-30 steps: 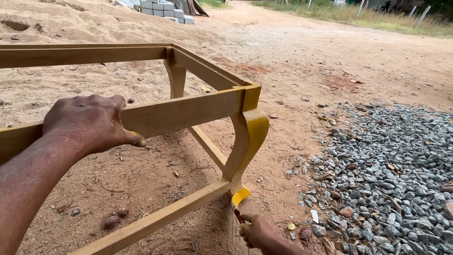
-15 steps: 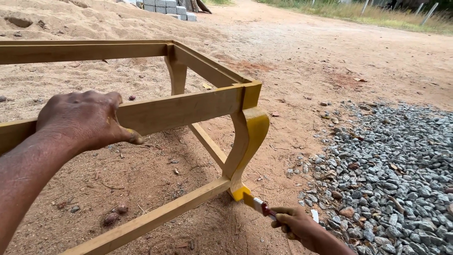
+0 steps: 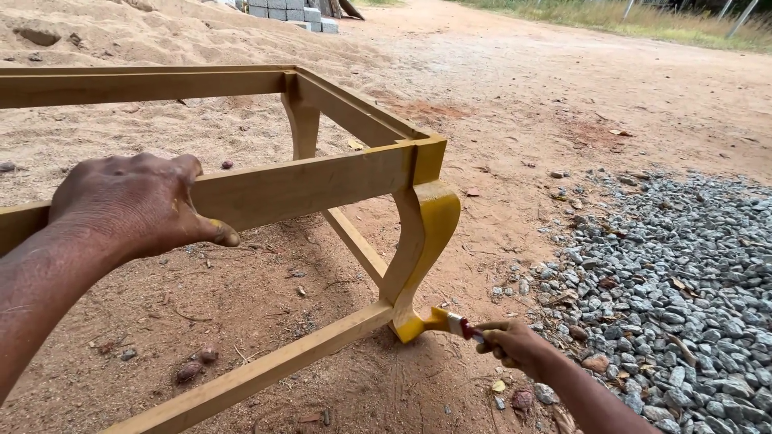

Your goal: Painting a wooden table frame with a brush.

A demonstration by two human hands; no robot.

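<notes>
Right hand (image 3: 515,344) grips the paintbrush (image 3: 447,323) low down, bristles touching the foot of the curved yellow leg (image 3: 425,241) that rises up-left from it, while the farther left hand (image 3: 141,205) clamps the frame's top rail (image 3: 305,186).

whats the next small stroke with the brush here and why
Probably draw the paintbrush upward from the foot of the curved leg. The right hand has the bristles at the leg's foot, where the yellow coat is wet, while the rails of the wooden frame look mostly bare. The left hand steadies the top rail.
</notes>
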